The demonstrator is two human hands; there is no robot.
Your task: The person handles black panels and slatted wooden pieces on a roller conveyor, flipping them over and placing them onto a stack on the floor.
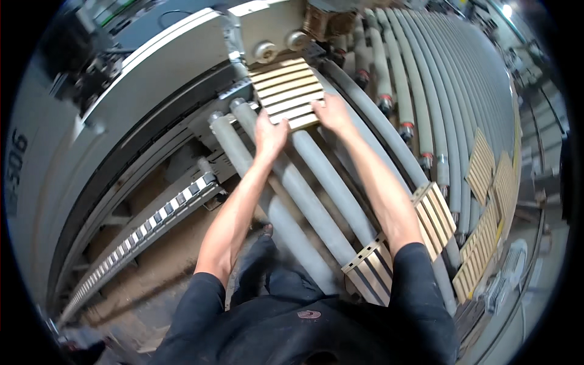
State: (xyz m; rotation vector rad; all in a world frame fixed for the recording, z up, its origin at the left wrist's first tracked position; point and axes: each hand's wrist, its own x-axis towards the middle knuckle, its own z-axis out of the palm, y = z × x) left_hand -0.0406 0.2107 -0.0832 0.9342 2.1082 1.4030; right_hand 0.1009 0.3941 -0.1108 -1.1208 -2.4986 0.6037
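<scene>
Both of my arms reach forward to a slatted wooden panel (pixel 288 91), pale strips with dark grooves between them. My left hand (pixel 271 132) grips its near left corner, thumb on the top face. At the near right edge, my right hand (pixel 333 114) is closed on the same panel. The panel lies beside the machine, over the far ends of the grey rollers (pixel 331 179). Its underside is hidden, so I cannot tell whether it rests on them.
A large pale machine (pixel 164 52) with round knobs (pixel 265 52) stands along the left and front. A segmented chain track (pixel 152 228) runs low at left. Grooved pieces (pixel 435 220) lie on rollers near my right arm. More slatted panels (pixel 477 252) are farther right.
</scene>
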